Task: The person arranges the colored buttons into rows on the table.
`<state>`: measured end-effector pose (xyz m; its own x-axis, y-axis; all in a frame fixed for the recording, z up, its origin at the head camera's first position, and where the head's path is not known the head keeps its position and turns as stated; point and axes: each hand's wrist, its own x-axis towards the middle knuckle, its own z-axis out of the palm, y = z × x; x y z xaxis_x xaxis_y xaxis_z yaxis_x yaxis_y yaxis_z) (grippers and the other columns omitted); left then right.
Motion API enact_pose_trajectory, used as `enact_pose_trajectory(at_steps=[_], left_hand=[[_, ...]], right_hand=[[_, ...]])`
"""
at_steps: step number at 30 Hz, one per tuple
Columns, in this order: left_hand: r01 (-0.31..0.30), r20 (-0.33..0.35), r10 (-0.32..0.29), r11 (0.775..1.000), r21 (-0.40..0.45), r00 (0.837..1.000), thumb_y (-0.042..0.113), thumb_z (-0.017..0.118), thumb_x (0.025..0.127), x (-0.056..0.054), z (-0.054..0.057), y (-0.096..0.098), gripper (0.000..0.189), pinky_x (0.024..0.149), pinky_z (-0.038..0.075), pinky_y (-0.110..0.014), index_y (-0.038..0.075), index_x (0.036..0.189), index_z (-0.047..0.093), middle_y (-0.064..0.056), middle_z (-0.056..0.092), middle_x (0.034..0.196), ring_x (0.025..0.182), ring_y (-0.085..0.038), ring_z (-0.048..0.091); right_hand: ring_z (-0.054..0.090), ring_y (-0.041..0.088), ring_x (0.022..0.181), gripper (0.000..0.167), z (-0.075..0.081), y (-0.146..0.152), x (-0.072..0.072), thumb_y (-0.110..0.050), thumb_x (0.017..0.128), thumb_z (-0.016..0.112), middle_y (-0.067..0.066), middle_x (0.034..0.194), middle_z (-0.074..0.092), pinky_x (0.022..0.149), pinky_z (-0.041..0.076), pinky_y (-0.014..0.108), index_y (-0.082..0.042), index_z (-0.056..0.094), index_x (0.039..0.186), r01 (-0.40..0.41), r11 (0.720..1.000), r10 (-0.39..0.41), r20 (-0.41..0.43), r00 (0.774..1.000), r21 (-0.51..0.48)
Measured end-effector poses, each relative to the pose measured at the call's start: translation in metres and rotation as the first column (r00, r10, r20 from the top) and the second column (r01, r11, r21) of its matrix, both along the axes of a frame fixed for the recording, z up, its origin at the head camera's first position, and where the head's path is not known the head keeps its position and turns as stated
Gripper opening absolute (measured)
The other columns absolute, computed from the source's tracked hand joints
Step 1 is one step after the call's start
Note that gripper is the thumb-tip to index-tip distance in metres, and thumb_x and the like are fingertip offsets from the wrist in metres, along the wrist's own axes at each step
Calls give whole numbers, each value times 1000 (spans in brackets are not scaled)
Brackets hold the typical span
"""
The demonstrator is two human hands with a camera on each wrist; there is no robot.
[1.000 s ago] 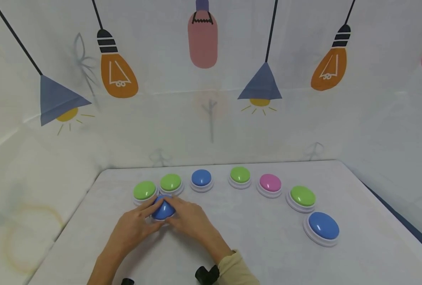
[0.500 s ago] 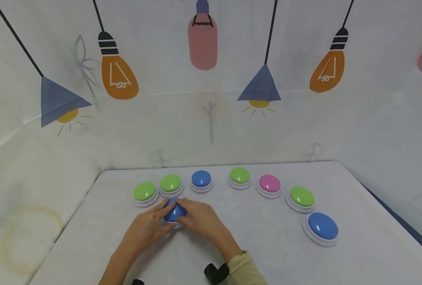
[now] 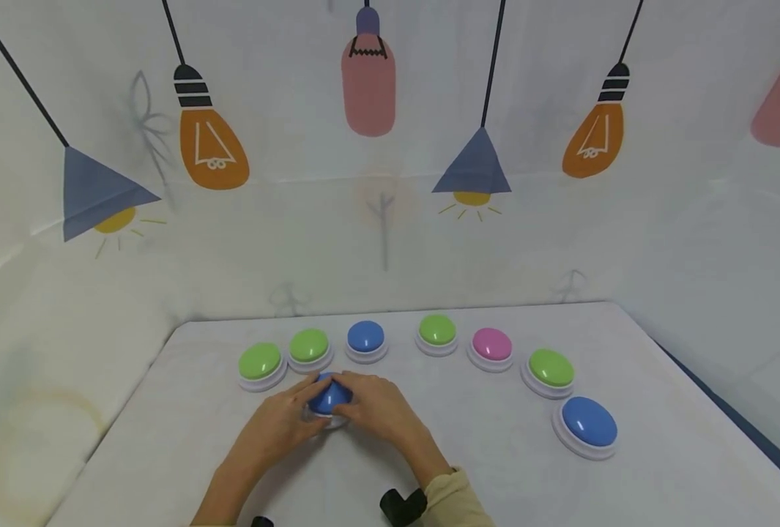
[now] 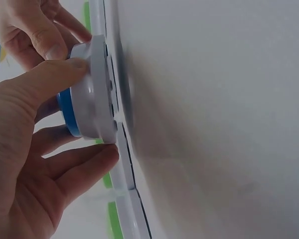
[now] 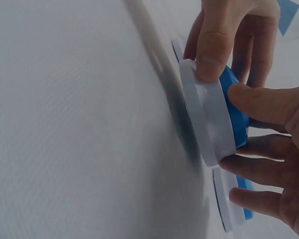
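Note:
Both hands hold a blue push button with a white round base point(image 3: 330, 397) from opposite sides, in front of the back row of buttons. My left hand point(image 3: 284, 424) grips its left side, thumb on the white base point(image 4: 87, 99) in the left wrist view. From the right, my right hand point(image 3: 381, 410) grips it, the thumb at the edge of the blue dome point(image 5: 234, 112) in the right wrist view. The base hangs close over the table, its underside tilted slightly and a shadow beneath it.
Along the back of the white table point(image 3: 429, 454) stand green buttons point(image 3: 260, 361) point(image 3: 309, 345), a blue button point(image 3: 366, 337), another green button point(image 3: 437, 331) and a pink button point(image 3: 491, 345). A green button point(image 3: 551, 368) and a blue button point(image 3: 589, 421) stand at the right. A patterned cloth point(image 3: 284, 241) hangs behind.
Both hands have moved right together with the blue button, away from the front of the two left green buttons. The other buttons keep their places; the head view has shifted slightly.

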<state>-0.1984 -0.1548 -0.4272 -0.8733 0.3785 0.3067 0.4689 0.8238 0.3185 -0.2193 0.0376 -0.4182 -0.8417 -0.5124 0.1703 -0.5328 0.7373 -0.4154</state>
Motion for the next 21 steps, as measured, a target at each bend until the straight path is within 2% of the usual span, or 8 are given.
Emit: enact_pose_trajectory(at_steps=[4,8,12,17,21], left_hand=[[-15,65,15,1000,-2,998,20,86,75,-1,2,3,65,93,53,-45,9,134,61,-20,59,137,111,-36,66],[-19,51,19,1000,-14,999,20,87,73,-1,2,4,65,92,54,-45,10,133,63,-19,60,135,111,-36,66],[-18,39,20,999,-32,999,22,88,73,0,2,5,65,90,55,-47,11,132,64,-18,61,134,109,-36,67],[-27,91,32,998,-54,995,23,87,74,1,3,5,66,91,54,-49,14,134,62,-17,58,138,112,-37,65],[-31,133,38,998,-51,990,23,86,75,2,6,4,65,93,53,-49,15,135,61,-16,56,141,115,-37,64]], right_hand=[[62,19,119,53,-2,2,-1,-30,90,73,0,135,63,98,51,35,-14,59,138,5,1000,-5,14,1000,-3],[62,19,120,53,-2,2,-2,-30,89,74,0,134,64,99,50,35,-14,60,137,5,1000,-5,18,1000,-4],[61,18,121,52,-3,3,-3,-29,89,74,0,133,64,101,49,35,-14,60,136,18,1000,-17,59,998,-17],[58,19,124,52,-5,4,-6,-28,88,75,1,134,63,104,47,35,-14,60,136,30,998,-24,126,992,-48],[58,19,124,52,-6,4,-8,-28,88,75,2,134,63,104,47,36,-14,59,136,23,998,-14,141,990,-62]])
